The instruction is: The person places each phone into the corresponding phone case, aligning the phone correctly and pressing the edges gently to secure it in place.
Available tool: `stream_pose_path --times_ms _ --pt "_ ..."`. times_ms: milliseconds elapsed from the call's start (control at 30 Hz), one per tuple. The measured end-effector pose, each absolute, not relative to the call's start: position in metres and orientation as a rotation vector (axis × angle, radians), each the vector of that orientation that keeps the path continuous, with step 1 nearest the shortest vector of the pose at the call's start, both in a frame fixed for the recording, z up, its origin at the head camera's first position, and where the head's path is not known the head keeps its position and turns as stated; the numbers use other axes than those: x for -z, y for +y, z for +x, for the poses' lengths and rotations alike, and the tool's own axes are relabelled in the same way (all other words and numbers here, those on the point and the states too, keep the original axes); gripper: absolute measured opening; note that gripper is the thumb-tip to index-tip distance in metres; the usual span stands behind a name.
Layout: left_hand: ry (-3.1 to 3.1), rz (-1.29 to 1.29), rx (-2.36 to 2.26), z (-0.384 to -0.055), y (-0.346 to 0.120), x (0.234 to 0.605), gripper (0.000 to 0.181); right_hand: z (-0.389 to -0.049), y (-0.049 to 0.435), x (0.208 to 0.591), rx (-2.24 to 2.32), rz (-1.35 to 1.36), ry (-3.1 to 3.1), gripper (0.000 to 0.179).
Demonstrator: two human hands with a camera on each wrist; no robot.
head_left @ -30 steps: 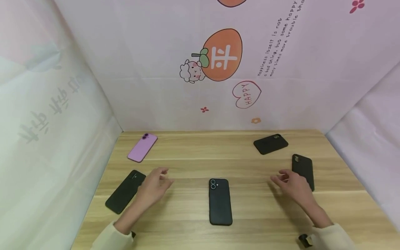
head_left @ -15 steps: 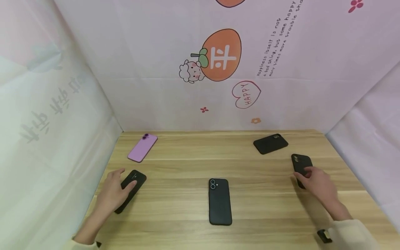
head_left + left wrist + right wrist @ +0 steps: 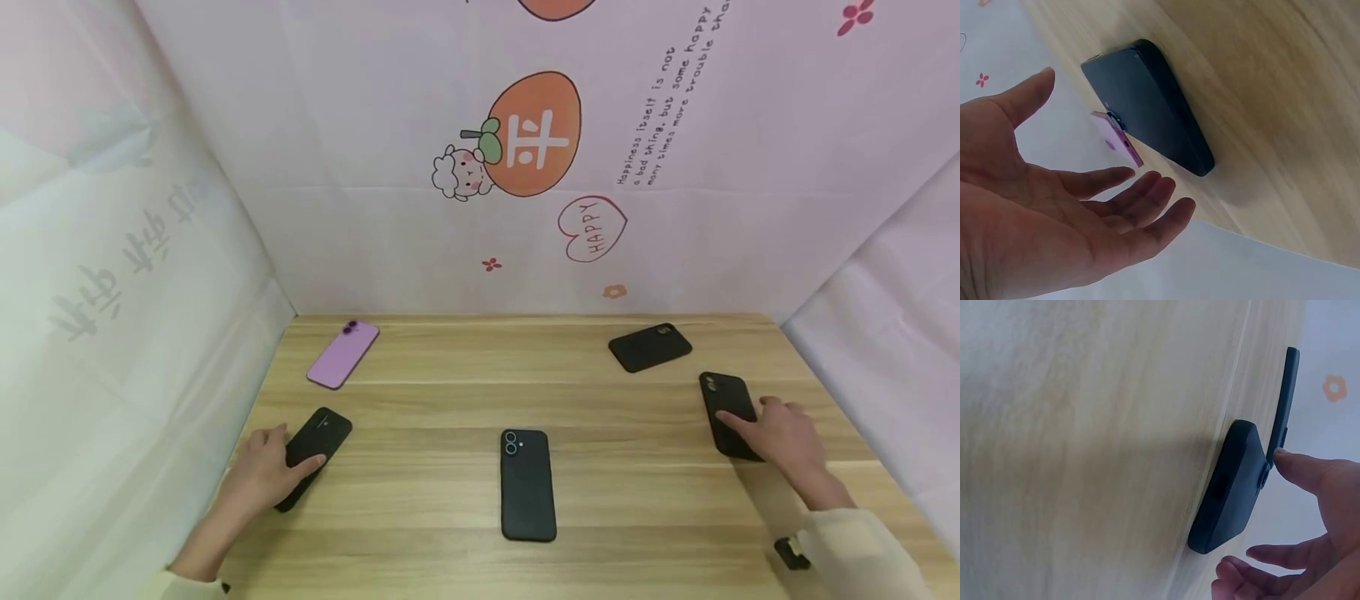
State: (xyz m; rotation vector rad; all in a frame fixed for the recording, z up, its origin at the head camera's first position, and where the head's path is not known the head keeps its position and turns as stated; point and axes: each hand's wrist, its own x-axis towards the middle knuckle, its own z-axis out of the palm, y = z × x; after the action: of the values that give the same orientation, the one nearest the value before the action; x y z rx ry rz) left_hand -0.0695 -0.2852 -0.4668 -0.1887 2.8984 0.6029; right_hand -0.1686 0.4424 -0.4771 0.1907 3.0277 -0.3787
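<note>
On the bench [image 3: 420, 508], one black phone [image 3: 324, 430] is overhung by the left hand [image 3: 262, 473], a second black phone [image 3: 725, 397] by the right hand [image 3: 787, 440], fingers [image 3: 1160, 228] loosely parted. Beyond, "HAPPY" and "Happiness itself is not" are printed on cloth [image 3: 390, 233].

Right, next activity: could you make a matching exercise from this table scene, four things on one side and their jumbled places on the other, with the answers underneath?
Things
1. Lilac phone
2. Left hand
3. Phone with two ringed lenses
4. Right hand

Places
A. Thumb over the black phone on the right
B. Front middle of the table, between the two hands
C. Back left of the table
D. Thumb over the black phone on the left

Pairs
1-C, 2-D, 3-B, 4-A
</note>
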Motion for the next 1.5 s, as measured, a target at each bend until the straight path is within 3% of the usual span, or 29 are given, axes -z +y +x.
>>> stream_pose_path --times_ms 300,867,1333,1500 --pt "2.877 -0.177 -0.548 -0.072 -0.287 0.478 0.105 -0.173 0.444 0.482 0.384 0.145 2.983 0.099" --pt "2.948 -0.211 -0.488 -0.072 -0.28 0.484 0.087 -0.177 0.447 0.479 0.476 0.104 2.894 0.1" --pt "2.94 -0.27 -0.515 -0.075 -0.282 0.483 0.092 -0.177 0.445 0.475 0.498 0.069 2.91 0.082" --pt "2.962 -0.273 -0.53 -0.077 -0.281 0.482 0.089 -0.178 0.445 0.475 0.496 0.067 2.905 0.09"
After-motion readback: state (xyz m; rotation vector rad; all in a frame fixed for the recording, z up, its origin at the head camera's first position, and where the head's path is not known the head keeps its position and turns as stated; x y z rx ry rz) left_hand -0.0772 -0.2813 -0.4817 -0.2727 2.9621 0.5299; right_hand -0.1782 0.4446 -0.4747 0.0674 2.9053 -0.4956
